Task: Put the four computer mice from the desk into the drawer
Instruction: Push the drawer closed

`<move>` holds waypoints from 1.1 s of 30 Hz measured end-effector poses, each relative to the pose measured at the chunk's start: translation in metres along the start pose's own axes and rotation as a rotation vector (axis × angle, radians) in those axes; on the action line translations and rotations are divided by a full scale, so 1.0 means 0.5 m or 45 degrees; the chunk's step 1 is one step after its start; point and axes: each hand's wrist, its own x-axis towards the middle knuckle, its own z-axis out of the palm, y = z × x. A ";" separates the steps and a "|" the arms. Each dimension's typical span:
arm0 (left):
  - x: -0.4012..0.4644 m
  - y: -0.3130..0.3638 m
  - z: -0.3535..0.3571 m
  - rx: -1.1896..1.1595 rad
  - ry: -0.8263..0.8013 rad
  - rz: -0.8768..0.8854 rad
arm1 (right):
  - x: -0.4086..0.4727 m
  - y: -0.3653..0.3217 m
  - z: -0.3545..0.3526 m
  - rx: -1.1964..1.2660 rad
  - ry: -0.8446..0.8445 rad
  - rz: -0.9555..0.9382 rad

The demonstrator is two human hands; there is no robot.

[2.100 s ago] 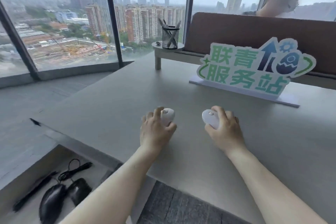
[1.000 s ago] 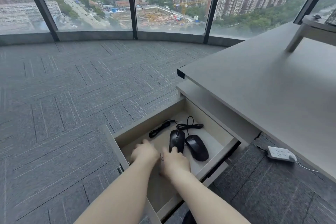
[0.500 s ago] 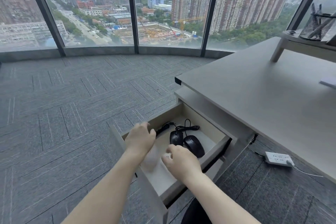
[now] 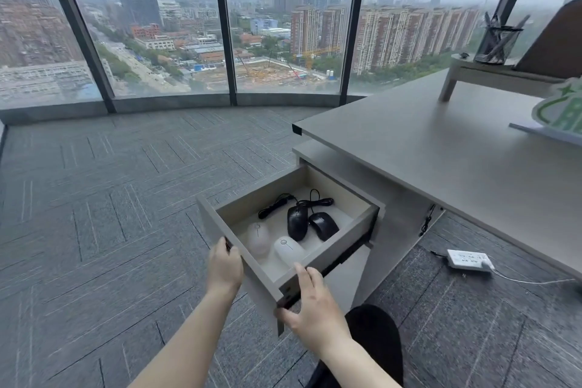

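Note:
The grey drawer (image 4: 341, 247) stands pulled out from under the desk (image 4: 441, 154). Inside lie two white mice, one on the left (image 4: 258, 238) and one beside it (image 4: 287, 250), and behind them two black corded mice (image 4: 297, 222) (image 4: 323, 225) with their coiled cables (image 4: 283, 200). My left hand (image 4: 224, 266) rests against the left end of the drawer's front panel, fingers curled over its top edge. My right hand (image 4: 310, 301) holds the panel's right corner, thumb on top. Neither hand holds a mouse.
On the desk stand a green and white sign (image 4: 563, 110) and a low riser (image 4: 491, 74) with a mesh pen holder (image 4: 497, 44). A white power strip (image 4: 469, 260) lies on the grey carpet under the desk. Tall windows run along the back.
Both hands carried the white mice from the desk into the drawer, released them there, and moved back onto the drawer's front panel. My view has lifted slightly.

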 end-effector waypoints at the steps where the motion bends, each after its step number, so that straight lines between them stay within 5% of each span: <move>1: -0.003 0.000 0.006 -0.026 -0.002 0.016 | 0.000 0.005 0.002 0.028 0.018 0.038; 33: 0.169 0.190 0.421 -0.341 -0.569 -0.007 | 0.225 0.258 -0.194 0.328 0.448 0.666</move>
